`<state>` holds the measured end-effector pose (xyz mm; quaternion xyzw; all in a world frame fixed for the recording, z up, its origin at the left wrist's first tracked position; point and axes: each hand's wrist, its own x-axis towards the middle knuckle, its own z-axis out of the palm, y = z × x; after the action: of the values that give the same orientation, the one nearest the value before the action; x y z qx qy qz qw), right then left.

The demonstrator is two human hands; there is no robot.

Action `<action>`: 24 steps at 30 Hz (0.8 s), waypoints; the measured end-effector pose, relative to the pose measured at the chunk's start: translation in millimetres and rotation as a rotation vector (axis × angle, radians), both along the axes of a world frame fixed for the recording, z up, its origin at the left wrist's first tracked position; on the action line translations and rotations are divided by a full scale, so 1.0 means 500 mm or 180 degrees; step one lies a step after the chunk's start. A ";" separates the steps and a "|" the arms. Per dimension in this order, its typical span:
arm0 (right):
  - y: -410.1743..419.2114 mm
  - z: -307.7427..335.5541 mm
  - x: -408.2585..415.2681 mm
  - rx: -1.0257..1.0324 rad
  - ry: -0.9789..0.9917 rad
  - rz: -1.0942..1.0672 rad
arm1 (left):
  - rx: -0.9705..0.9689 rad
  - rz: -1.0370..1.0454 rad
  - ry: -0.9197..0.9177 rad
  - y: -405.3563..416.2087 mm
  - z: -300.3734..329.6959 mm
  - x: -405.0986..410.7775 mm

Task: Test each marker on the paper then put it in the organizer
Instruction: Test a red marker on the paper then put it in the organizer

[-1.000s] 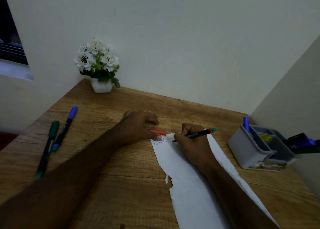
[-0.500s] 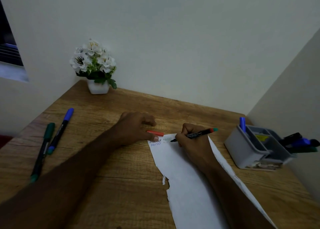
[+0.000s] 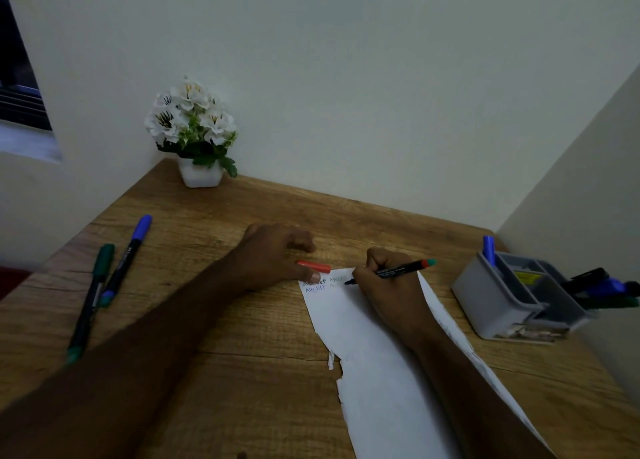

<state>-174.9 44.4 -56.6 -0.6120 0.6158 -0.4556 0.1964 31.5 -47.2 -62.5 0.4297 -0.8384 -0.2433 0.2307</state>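
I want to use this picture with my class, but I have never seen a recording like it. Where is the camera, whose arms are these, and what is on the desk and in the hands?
There is no machine here. The camera sits on a person's head and looks down, so the two arms are that person's own.

The right hand grips a black marker with a red and green end, its tip on the torn white paper, where rows of letters are already written. The left hand presses the paper's top corner with its thumb; an orange-red cap lies by its fingers.

On the wooden desk, to the left, lie a blue-capped marker and a green marker. To the right stands a grey organizer already holding several markers. A white flower pot stands in the far corner.
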 end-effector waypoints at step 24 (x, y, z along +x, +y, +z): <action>0.001 0.006 0.003 -0.0098 -0.0078 -0.0070 | 0.0021 0.0020 -0.0013 0.005 0.006 -0.002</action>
<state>-173.6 44.8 -53.6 -0.6026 0.6130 -0.4746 0.1894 30.7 -44.5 -59.3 0.4336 -0.8367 -0.2445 0.2284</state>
